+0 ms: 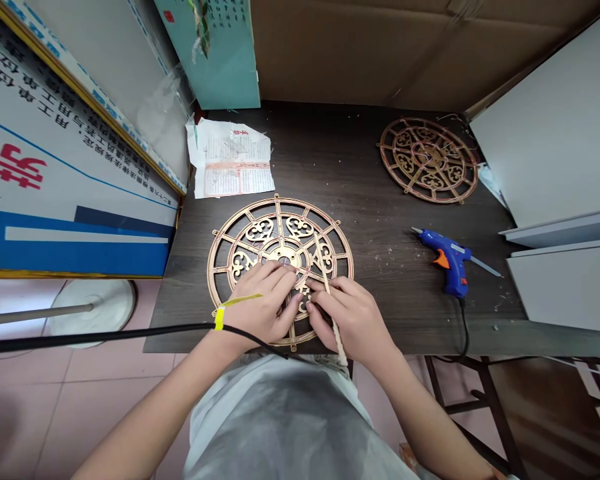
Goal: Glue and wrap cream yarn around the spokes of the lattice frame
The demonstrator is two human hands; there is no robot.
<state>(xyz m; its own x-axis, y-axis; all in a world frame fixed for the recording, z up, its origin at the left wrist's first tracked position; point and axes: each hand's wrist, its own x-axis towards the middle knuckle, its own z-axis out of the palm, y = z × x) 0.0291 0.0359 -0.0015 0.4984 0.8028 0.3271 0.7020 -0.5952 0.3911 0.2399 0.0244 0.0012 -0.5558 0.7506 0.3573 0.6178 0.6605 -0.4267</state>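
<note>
A round wooden openwork panel point(215, 269) with spokes and scroll-shaped ornaments lies flat near the table's front edge. My left hand point(265, 303) presses on its lower middle, fingers together and bent over the centre disc, the thumb pointing right. What lies beneath those fingers is hidden. Opposite it, my right hand point(353, 317) is closed with a thin pale stick point(323, 263) slanting through its grip. The stick's far end reaches over the panel and its thicker near end hangs by the table edge. My right fingertips touch the panel by a lower scroll ornament.
A blue glue gun point(447, 257) with an orange trigger lies at right, its cord running over the front edge. Behind it is a second round panel point(430, 160). A torn printed paper point(235, 180) lies at back left. A black cable point(130, 337) crosses my left wrist.
</note>
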